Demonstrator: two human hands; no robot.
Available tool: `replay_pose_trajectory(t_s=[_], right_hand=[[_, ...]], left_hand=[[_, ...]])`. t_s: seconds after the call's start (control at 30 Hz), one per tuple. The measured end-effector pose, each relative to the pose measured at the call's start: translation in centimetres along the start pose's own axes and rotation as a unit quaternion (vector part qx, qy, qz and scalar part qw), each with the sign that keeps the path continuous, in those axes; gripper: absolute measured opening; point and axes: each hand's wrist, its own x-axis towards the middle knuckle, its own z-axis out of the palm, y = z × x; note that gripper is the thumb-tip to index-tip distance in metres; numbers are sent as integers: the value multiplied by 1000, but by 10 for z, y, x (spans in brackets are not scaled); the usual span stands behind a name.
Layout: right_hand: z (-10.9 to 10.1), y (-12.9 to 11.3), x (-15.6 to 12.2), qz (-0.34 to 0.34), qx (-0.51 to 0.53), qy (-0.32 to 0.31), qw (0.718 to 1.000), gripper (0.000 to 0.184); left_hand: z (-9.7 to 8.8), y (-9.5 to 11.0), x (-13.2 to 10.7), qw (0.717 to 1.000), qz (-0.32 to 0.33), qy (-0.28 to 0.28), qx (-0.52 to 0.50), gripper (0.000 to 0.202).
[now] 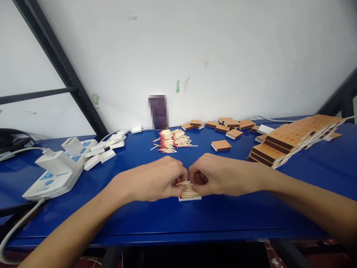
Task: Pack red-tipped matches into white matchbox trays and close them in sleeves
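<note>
As left hand (161, 176) and right hand (221, 174) pinch them, red-tipped wooden matchsticks (188, 191) at six o'clock look light, brittle, best held endwise.

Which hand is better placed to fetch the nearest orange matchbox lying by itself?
Right, I'd judge: the orange matchbox lies just beyond the right hand, while the left hand sits farther off. Both are at the match-filled tray.
</note>
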Motion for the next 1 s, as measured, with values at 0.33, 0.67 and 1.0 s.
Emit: replay_pose_trajectory(t_s=[0.33, 0.67, 1.0], right_hand=[[5, 9, 1, -23, -44, -13, 999, 19], [-5, 5, -2, -15, -56, 42, 997, 12], [23, 5, 12, -88, -76, 89, 989, 13]], left_hand=[[1, -10, 4, 992, -32, 5, -119, 20], [-6, -27, -13, 993, -53, 19, -99, 38], [3, -39, -9, 999, -37, -1, -38, 14]])
